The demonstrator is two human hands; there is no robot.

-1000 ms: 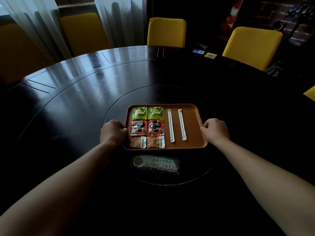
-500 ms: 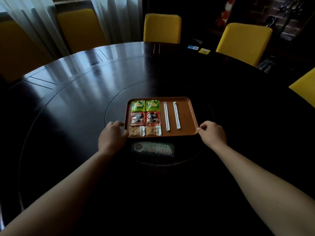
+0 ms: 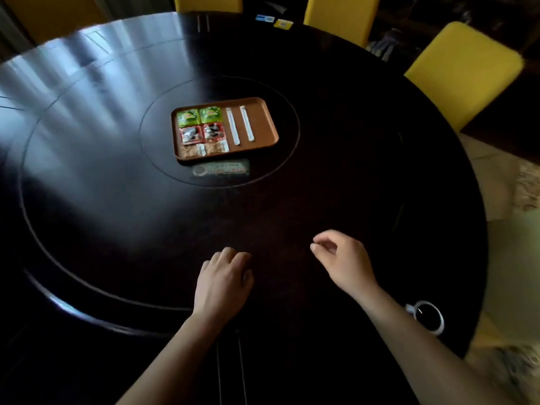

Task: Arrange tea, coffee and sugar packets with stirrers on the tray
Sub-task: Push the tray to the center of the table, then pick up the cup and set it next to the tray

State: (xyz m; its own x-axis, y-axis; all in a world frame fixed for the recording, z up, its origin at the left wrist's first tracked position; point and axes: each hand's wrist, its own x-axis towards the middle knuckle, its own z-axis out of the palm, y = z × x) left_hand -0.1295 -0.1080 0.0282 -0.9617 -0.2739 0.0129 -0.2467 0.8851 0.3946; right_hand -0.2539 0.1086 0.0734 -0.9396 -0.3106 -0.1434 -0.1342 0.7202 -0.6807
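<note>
A brown tray (image 3: 264, 124) lies on the round inner disc of the dark table. On it are two green tea packets (image 3: 199, 116), two red coffee packets (image 3: 202, 133) below them, and two tan sugar packets (image 3: 203, 149) along the near edge. Two white wrapped stirrers (image 3: 239, 125) lie side by side on the tray's right half. My left hand (image 3: 223, 280) hovers near the table's front, fingers loosely apart, holding nothing. My right hand (image 3: 343, 260) is beside it, fingers curled but apart, also holding nothing. Both hands are well short of the tray.
A printed card (image 3: 222, 170) lies just in front of the tray. Yellow chairs (image 3: 464, 71) ring the table's far and right sides. Two small cards (image 3: 276, 21) sit at the far edge. A round black device with a white rim (image 3: 428, 317) is at the near right.
Both hands have let go of the tray's sides and drawn back toward me. The tray stays on the inner disc, and the view has pulled back and tilted down.
</note>
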